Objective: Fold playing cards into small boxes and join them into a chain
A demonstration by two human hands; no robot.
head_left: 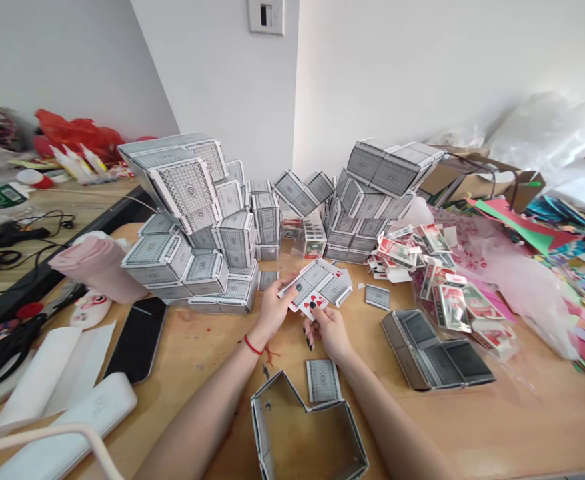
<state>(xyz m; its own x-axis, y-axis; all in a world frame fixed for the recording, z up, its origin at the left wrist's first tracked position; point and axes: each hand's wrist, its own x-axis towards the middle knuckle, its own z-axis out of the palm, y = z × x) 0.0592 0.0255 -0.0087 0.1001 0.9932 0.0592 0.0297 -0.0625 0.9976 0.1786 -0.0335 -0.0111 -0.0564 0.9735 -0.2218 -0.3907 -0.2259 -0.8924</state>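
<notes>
My left hand (273,312) pinches the left edge of a group of grey-backed playing cards (329,283) over the table. Thumb and fingers of my right hand (329,328) close on a heart-faced playing card (315,305) at the near edge of the group. How the cards are joined is too small to tell. Below my hands lies a single face-down card (323,380). It touches an open L-shaped frame made of cards (342,405) near my body. Right of my forearm sits a closed L-shaped card block (397,353). Another loose card (377,297) lies beyond it.
Tall stacks of card blocks stand at the left (187,193) and right (367,200) back. Opened card boxes (452,307) pile up at the right. A phone (137,340), a white power bank (72,427), scissors (9,353) and a pink cup (99,267) occupy the left.
</notes>
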